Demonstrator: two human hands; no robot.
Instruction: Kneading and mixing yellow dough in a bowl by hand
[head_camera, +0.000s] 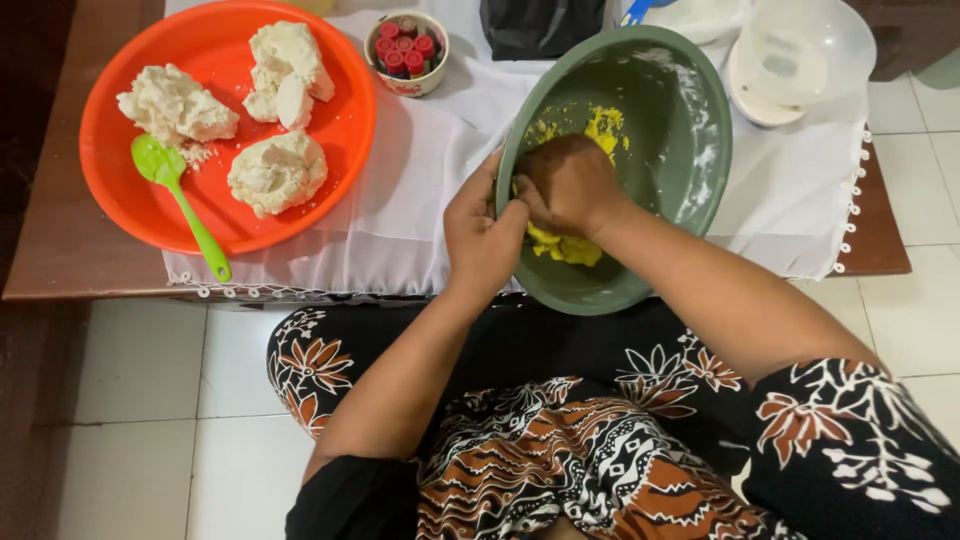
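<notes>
A green bowl (680, 150) is tilted toward me at the table's near edge, with yellow dough (570, 248) inside it. My right hand (568, 185) is down in the bowl, fingers curled into the yellow dough. My left hand (482, 235) grips the bowl's near left rim, thumb against my right hand. Smears and crumbs of yellow dough (603, 126) stick to the bowl's inner wall.
An orange plate (340, 130) at the left holds three lumps of white dough (277, 172) and a green spatula (185, 205). A small cup of red-capped bottles (406, 52), a black bag (535, 25) and a white scale (790, 65) stand behind, on a white cloth (420, 190).
</notes>
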